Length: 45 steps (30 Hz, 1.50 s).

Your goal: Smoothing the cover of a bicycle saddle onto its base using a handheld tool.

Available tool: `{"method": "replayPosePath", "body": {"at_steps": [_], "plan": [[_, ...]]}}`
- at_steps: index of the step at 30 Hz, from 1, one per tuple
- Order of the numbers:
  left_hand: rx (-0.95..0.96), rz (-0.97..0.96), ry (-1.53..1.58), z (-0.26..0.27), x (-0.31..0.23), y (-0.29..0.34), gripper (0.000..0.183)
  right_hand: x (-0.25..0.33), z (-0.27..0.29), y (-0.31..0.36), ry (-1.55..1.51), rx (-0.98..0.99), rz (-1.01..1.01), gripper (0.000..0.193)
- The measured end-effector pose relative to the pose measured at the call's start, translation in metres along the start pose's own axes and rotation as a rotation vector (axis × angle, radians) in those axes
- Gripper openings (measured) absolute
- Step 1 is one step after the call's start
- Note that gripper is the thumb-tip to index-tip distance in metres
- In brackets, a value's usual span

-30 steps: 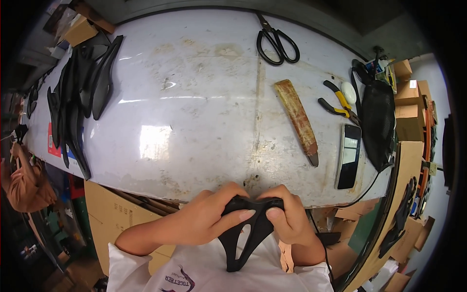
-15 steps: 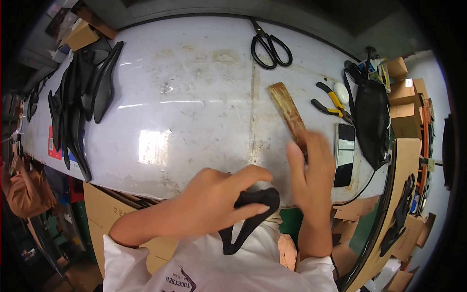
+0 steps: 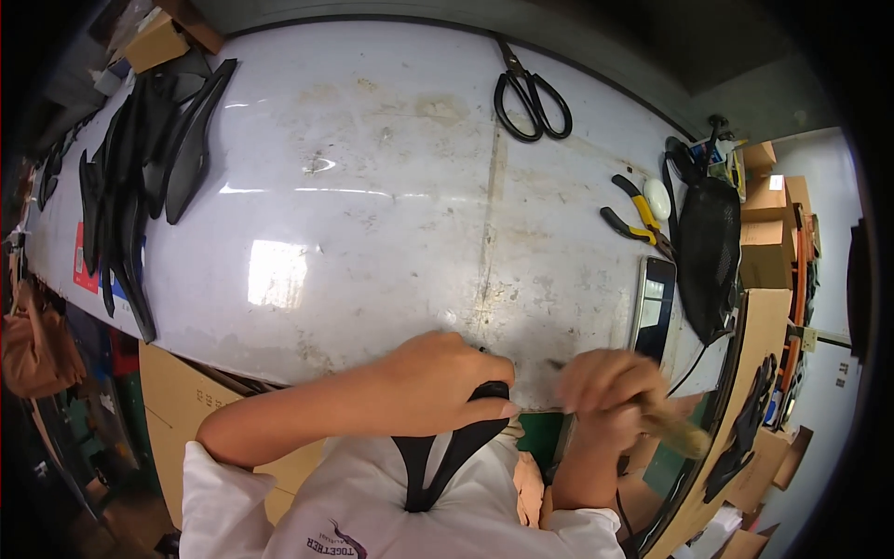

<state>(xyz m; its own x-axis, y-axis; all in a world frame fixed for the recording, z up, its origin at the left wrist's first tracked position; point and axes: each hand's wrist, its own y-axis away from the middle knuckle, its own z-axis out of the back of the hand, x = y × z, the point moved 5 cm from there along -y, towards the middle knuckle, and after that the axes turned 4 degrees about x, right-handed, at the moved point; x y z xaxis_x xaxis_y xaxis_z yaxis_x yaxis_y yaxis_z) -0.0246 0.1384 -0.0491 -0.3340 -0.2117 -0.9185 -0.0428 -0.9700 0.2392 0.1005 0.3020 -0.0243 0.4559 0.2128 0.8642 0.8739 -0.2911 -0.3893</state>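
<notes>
My left hand [image 3: 442,387], closed in a pinch, grips a black V-shaped piece [image 3: 428,470] with a loop-like outline, at the table's near edge. The piece hangs in front of my white shirt, its upper part half hidden by my fingers. To the right, my right hand [image 3: 610,387] is closed around a flat brown tool [image 3: 684,436] with a worn surface. One end of the tool sticks out beyond my wrist, and a small dark tip shows on the other side of my fingers. Motion blurs this hand.
Black-handled scissors [image 3: 533,98] lie at the back. Yellow-and-black pliers [image 3: 643,212], a white oval object [image 3: 656,198], a phone [image 3: 655,303] and a black mesh-like bag [image 3: 710,247] lie right. Several black curved pieces [image 3: 126,186] are piled left. Cardboard boxes [image 3: 768,228] stand right.
My right hand has picked up the brown tool from the table and drawn it back toward me. My left hand has moved slightly left and down with the black piece, which has turned.
</notes>
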Motion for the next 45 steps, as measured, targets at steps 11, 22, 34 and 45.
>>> {"method": "replayPosePath", "body": {"at_steps": [11, 22, 34, 45], "plan": [[-0.006, 0.045, 0.129, -0.007, 0.011, -0.007, 0.025, 0.011, -0.088, -0.010, 0.268, 0.596, 0.323, 0.028], [-0.031, -0.045, 0.119, -0.009, 0.009, -0.006, 0.027, -0.015, -0.054, -0.001, -0.326, -0.566, -0.242, 0.029], [0.003, -0.011, 0.199, -0.001, 0.011, -0.002, 0.027, -0.001, -0.061, 0.001, -0.012, 0.265, 0.145, 0.015], [0.013, 0.013, 0.299, 0.007, 0.011, 0.005, 0.025, 0.000, -0.076, 0.018, 0.202, 0.305, 0.532, 0.028]]}}
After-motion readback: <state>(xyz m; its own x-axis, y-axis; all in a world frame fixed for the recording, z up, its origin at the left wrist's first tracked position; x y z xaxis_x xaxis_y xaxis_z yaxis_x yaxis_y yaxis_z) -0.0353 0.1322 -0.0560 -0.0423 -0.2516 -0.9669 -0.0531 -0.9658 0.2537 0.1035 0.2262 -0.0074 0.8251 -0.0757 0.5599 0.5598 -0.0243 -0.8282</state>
